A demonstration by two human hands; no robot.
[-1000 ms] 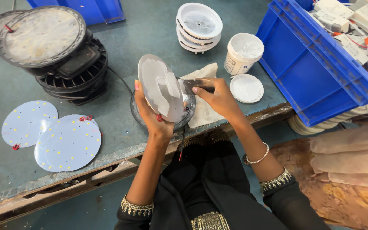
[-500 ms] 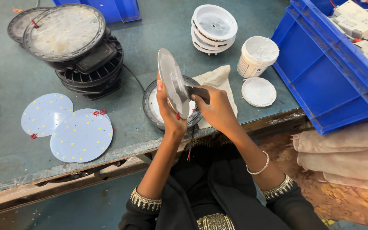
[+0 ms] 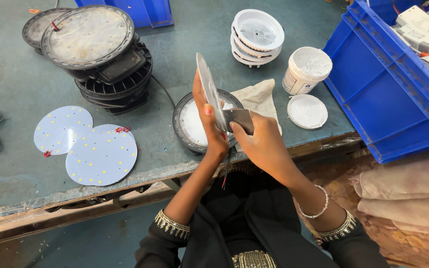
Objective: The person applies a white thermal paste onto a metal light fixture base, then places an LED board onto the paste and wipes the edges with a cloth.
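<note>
From the head camera, the left hand (image 3: 209,121) holds a round metal disc (image 3: 207,89) on edge, fingers wrapped around its rim, above the lamp housing (image 3: 187,124) near the worktop's (image 3: 16,168) front edge. The right hand (image 3: 261,141) pinches a flat scraper (image 3: 238,119) against the disc.

- A worn grey-green worktop (image 3: 175,49) carries:
- stacked black round housings (image 3: 110,74)
- two white round boards (image 3: 88,144)
- a stack of white rings (image 3: 256,37)
- a white tub (image 3: 306,69), its lid (image 3: 307,111)
- a cloth (image 3: 259,99)
- a blue crate (image 3: 388,89)
</note>
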